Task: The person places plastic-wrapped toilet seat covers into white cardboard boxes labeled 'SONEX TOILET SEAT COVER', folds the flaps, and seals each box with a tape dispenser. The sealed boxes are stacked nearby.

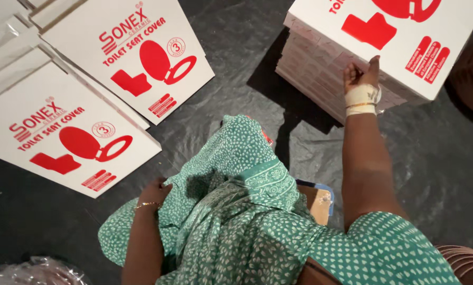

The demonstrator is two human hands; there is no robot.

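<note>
- Black plastic sheet (247,79) covers the floor, all wrinkled and shiny.
- Right hand (361,74) is stretched far out, arm straight, with a white wrap around the wrist. Its fingers curl on the near edge of a stack of white flat boxes (321,63) with red pictures. I cannot tell if it is gripping, because the fingertips are hidden.
- Left hand (154,194) is low and bent in, resting on the green dotted cloth (236,174) over the knee, fingers loosely curled, holding nothing.
- More white boxes (78,132) lie well apart at the left, cut off by the edge.
- Something small and brown (320,203) peeks out from behind the cloth, hard to make out.
</note>
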